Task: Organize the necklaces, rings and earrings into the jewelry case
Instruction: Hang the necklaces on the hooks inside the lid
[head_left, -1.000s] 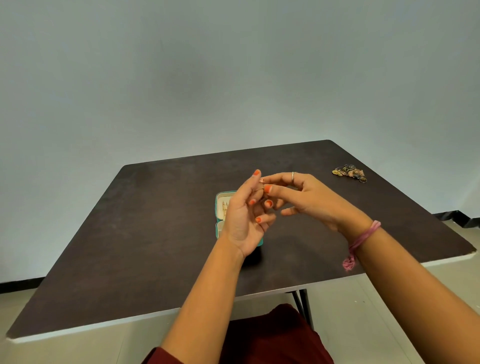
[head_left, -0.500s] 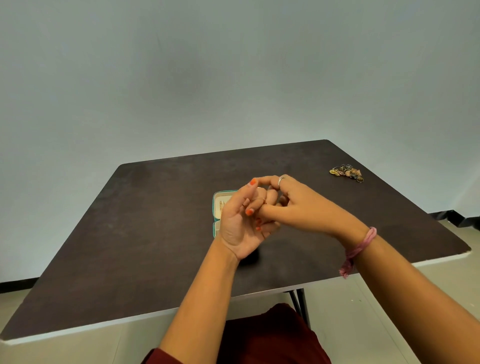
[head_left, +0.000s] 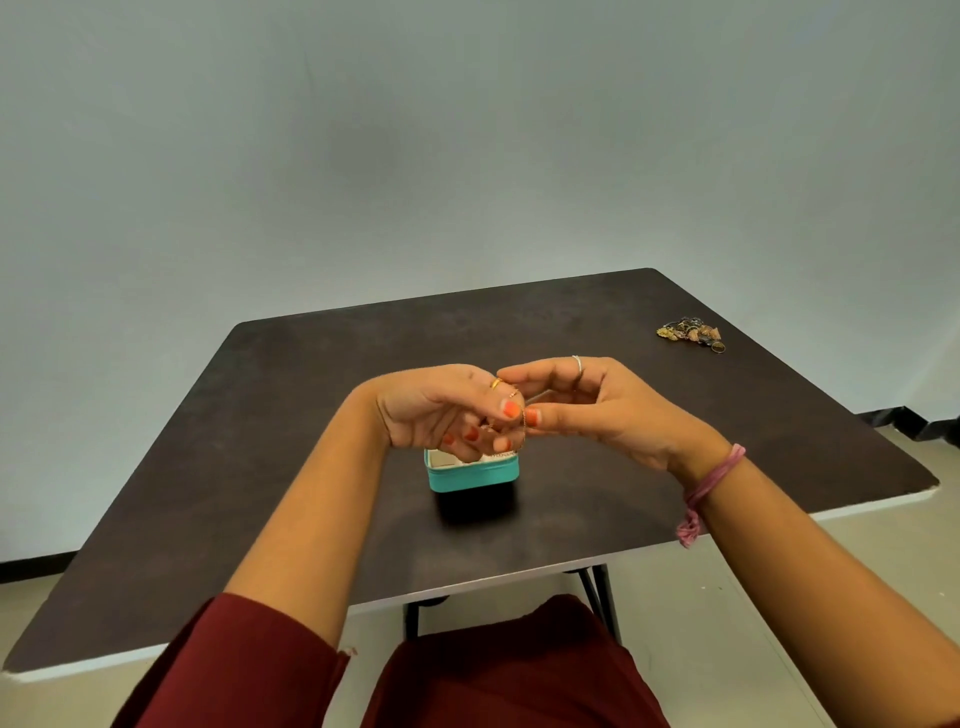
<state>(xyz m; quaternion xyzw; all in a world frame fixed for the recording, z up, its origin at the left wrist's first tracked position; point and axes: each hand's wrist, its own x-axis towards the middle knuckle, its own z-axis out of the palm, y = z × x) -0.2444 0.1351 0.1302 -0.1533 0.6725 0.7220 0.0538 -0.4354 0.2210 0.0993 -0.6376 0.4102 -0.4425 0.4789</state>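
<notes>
Dark table (head_left: 311, 415) against pale grey wall (head_left: 415, 156)

Your left hand (head_left: 441, 410) and right hand (head_left: 597, 410) meet mid-frame, fingers curled, fingertips pinching together; forearms rise from below.

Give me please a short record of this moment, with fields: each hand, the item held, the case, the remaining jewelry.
left hand: fingers curled, pinching the thin chain
right hand: thumb and fingers pinch the same chain
thin chain: between both hands, above the case
jewelry case: teal, open, on the dark table, partly hidden by the hands
jewelry pile: far right side of the table, apart from the case
</notes>
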